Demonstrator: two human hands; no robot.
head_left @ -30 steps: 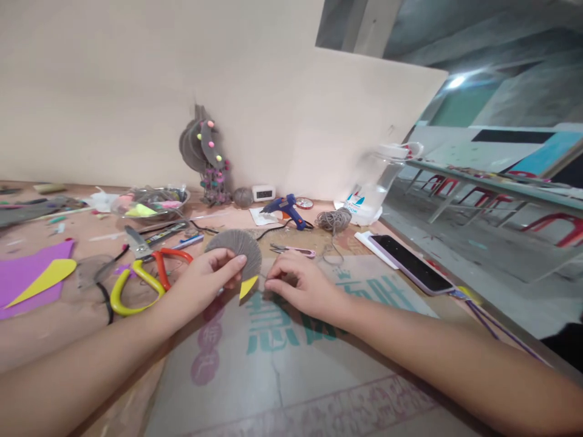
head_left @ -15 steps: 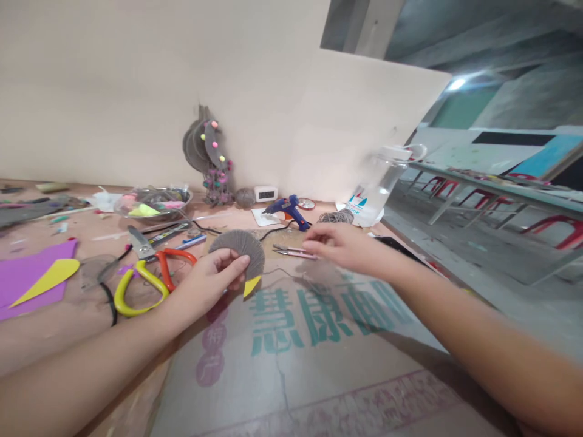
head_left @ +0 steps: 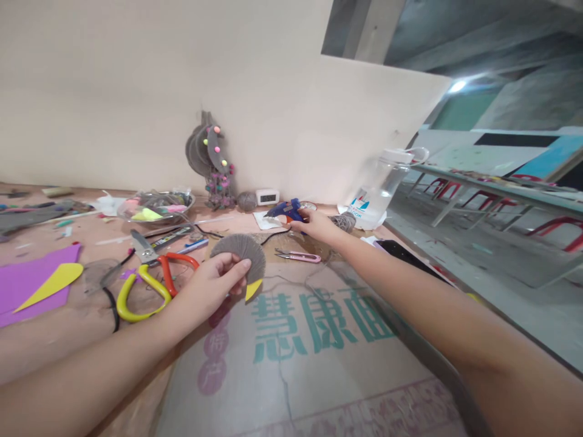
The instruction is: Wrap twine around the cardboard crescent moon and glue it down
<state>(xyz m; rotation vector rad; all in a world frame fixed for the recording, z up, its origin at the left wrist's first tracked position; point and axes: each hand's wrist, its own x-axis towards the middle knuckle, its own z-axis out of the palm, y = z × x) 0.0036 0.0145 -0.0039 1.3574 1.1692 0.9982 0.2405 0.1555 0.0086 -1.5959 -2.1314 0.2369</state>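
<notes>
My left hand (head_left: 228, 276) pinches a crescent wrapped in grey yarn (head_left: 243, 247). A pointed yellow tip (head_left: 253, 289) shows at the crescent's lower end, above the cardboard. Farther back, my right hand (head_left: 316, 226) is closed around the handle of a blue hot glue gun (head_left: 288, 209); the hand covers part of the handle. The gun's nozzle points left over a small white sheet (head_left: 266, 221). Just in front of the right hand lie thread snips with pink handles (head_left: 300, 257). A coil of grey yarn (head_left: 346, 222) lies right behind that hand.
Scissors with yellow and orange handles (head_left: 144, 303) lie left, near purple sheet (head_left: 36, 282) and a plastic-wrapped bowl (head_left: 157, 206). A clear water bottle (head_left: 376, 191) stands back right beside a black phone (head_left: 407, 258). Printed cardboard (head_left: 237, 394) covers the front. A yarn-covered decoration (head_left: 200, 152) leans on the wall.
My right hand has moved back and left from above the snips to the glue gun and taken hold of it. The left hand keeps the crescent in nearly the same place.
</notes>
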